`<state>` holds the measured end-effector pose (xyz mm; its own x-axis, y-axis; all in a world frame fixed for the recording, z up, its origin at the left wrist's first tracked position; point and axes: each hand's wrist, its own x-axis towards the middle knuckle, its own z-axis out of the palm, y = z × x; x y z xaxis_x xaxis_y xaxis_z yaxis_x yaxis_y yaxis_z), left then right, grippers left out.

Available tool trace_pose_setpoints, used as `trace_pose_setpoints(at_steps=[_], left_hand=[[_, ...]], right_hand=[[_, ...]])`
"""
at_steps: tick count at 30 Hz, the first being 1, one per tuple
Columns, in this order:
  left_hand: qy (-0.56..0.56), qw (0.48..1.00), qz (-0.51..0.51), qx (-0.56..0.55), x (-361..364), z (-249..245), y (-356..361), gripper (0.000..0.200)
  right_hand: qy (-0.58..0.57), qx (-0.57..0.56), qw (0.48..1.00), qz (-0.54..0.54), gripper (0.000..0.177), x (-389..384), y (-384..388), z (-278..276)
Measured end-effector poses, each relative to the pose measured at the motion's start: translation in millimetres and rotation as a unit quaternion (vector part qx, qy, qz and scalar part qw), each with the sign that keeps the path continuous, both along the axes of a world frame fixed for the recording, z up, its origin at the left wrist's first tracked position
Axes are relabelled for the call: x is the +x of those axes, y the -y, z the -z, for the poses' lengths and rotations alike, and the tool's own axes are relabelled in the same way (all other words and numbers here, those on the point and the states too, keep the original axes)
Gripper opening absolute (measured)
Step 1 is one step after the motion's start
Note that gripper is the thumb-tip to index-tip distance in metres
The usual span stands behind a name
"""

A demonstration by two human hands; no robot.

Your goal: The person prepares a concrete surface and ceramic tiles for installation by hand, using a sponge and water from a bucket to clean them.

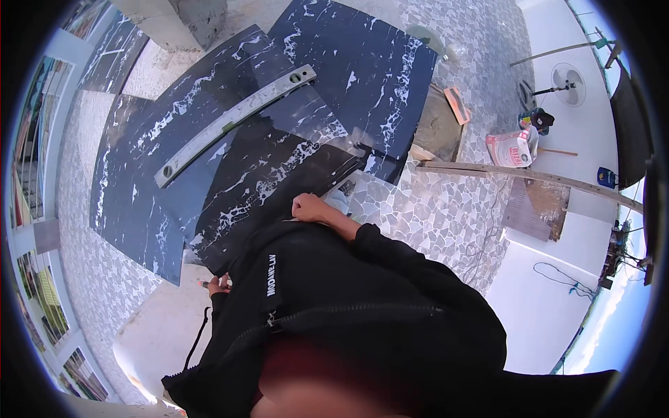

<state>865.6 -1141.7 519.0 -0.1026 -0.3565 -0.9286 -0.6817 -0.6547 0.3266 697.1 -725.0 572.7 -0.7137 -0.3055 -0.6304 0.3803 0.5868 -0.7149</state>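
A dark tile with white marble veins [261, 174] lies tilted right in front of my body, on top of larger tiles of the same pattern. My right hand [311, 207] is closed in a fist by its near edge; what it holds, if anything, is hidden. My left hand [219, 284] is beside the tile's lower left corner, its fingers curled. A small orange-tipped thing sticks out of these fingers, too small to name. Beyond my hands, a long grey spirit level [233, 124] rests across the tiles.
More veined tiles [362, 63] lie at the back. On the right are an orange-handled float [457, 106] on a mortar-covered board [437, 125], a white and red bag [511, 149], a wooden beam [529, 174] and a fan [568, 85]. A pale block [150, 334] stands at lower left.
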Motion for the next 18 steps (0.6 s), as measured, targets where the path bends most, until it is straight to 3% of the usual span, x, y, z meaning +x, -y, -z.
trace_pose_setpoints(at_steps=[4,6,7,8,9,10,12,14,16,18], left_hand=[[-0.057,0.955,0.103,-0.272,-27,-108,-41,0.037],[-0.135,0.952,0.123,-0.247,-61,-130,-59,0.031],[-0.180,0.912,0.231,-0.286,-76,-122,-57,0.029],[-0.286,0.811,0.317,-0.401,-94,-89,-52,0.035],[-0.286,0.794,0.378,-0.381,-119,-87,-68,0.042],[-0.272,0.738,0.472,-0.399,-144,-84,-79,0.040],[-0.230,0.579,0.649,-0.436,-199,-82,-123,0.035],[-0.309,0.521,0.660,-0.445,-239,-49,-152,0.033],[-0.329,0.533,0.686,-0.370,-273,-50,-183,0.032],[-0.371,0.483,0.703,-0.368,-298,-40,-196,0.032]], right_hand=[[-0.102,-0.017,0.995,-0.010,0.019,17,6,6],[-0.018,-0.090,0.994,0.054,0.019,23,-15,3],[-0.015,-0.091,0.994,0.059,0.019,28,-27,6],[-0.031,-0.047,0.995,0.086,0.019,36,-40,13],[-0.045,0.002,0.992,0.120,0.020,45,-51,21],[-0.037,0.011,0.988,0.149,0.020,54,-59,32],[-0.119,0.166,0.969,0.140,0.021,84,-96,48],[-0.115,0.205,0.952,0.194,0.022,114,-140,45],[-0.125,0.231,0.939,0.221,0.023,155,-168,24],[0.029,0.059,0.855,0.514,0.023,189,-194,-8]])
